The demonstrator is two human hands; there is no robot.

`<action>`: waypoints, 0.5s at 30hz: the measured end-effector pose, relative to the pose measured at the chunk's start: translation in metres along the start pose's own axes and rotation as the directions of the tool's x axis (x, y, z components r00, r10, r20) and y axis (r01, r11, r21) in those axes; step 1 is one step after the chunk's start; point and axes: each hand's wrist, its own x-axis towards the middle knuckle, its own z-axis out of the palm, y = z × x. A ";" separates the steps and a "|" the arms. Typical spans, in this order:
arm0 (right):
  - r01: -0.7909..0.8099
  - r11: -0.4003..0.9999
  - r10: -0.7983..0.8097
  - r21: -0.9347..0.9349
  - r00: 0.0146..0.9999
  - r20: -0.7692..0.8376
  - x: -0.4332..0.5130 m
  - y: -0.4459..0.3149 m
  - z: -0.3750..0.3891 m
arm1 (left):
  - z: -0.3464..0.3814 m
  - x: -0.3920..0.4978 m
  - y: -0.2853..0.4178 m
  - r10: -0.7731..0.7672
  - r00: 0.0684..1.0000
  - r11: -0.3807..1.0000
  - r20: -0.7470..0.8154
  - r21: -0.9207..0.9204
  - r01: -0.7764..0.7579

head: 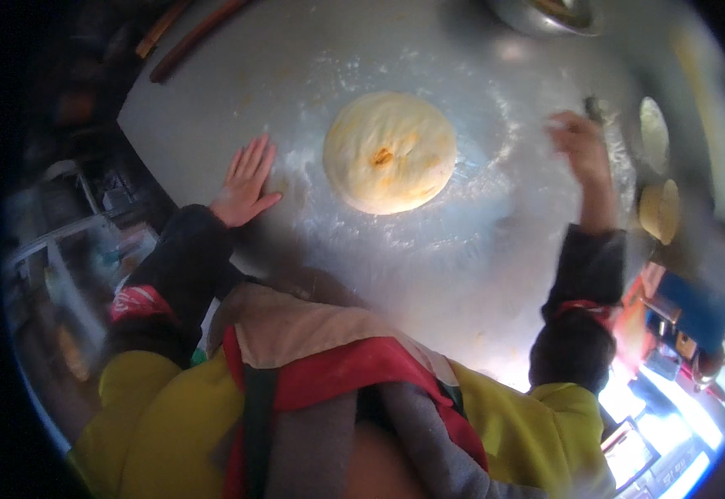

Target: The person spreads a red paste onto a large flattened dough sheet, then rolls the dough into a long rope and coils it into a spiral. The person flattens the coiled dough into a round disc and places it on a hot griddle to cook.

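A round, flattened disc of dough [390,153] lies on a floured metal work surface [437,274] in front of me. An orange-brown spot shows near its middle, with paler orange patches around it. My left hand [247,184] rests palm down to the left of the dough, apart from it, holding nothing. Off to the dough's right, my right hand [577,146] is raised and motion-blurred, its fingers partly curled. Whether anything is between those fingers is too blurred to tell. Beside this hand lies a streak of white flour [618,150].
A reddish-brown rod [197,40] lies at the far left, near a second wooden stick [161,28]. A metal bowl [546,22] stands at the far edge. Two pale round items [654,134] [658,212] are at right. Assorted objects [690,312] crowd the lower right.
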 end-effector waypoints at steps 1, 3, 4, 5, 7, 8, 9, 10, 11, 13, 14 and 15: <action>0.008 0.988 -0.013 0.153 0.999 0.029 0.010 -0.025 0.045 | 0.000 0.000 0.000 0.007 1.000 1.000 0.000 -0.012 -0.007; -0.347 0.920 0.328 0.183 0.936 0.125 0.036 -0.074 0.092 | 0.000 0.001 0.001 -0.001 1.000 1.000 0.024 -0.008 0.001; -0.377 0.916 0.389 0.137 0.919 -0.068 0.043 -0.096 0.106 | -0.001 0.002 0.002 -0.004 1.000 1.000 0.022 0.004 0.004; -0.348 0.928 0.371 0.135 0.900 -0.231 0.048 -0.112 0.119 | -0.001 0.002 0.002 -0.007 0.999 1.000 0.042 -0.004 0.008; -0.329 0.916 0.274 -0.230 0.931 -0.240 0.050 -0.131 0.146 | -0.001 0.002 0.003 -0.027 0.999 1.000 0.038 -0.003 0.027; -0.072 0.939 0.010 -0.338 0.983 -0.182 0.047 -0.135 0.151 | -0.002 0.002 0.003 -0.023 0.999 1.000 0.031 -0.011 0.023; 0.059 0.887 -0.121 -0.459 0.987 -0.106 0.042 -0.134 0.162 | -0.001 0.001 0.002 -0.029 0.999 0.999 0.039 -0.014 0.030; -0.024 0.914 -0.093 -0.404 0.959 -0.267 0.040 -0.129 0.163 | -0.002 0.001 0.000 -0.003 0.999 0.998 0.041 -0.060 0.005; -0.134 0.987 0.086 -0.084 0.901 -0.425 0.035 -0.122 0.164 | -0.003 0.000 -0.001 -0.031 0.996 0.999 0.081 -0.037 0.034; -0.170 0.950 0.066 -0.263 0.930 -0.362 0.033 -0.100 0.173 | -0.004 0.003 0.001 -0.027 0.996 0.998 0.089 -0.057 0.032; -0.135 0.943 0.024 -0.303 0.939 -0.342 0.032 -0.089 0.175 | -0.004 0.007 0.005 -0.056 0.998 0.975 0.024 -0.214 0.060; -0.024 0.926 -0.082 -0.377 0.961 -0.262 0.029 -0.077 0.182 | -0.004 0.012 0.011 -0.092 0.995 0.926 -0.035 -0.370 0.073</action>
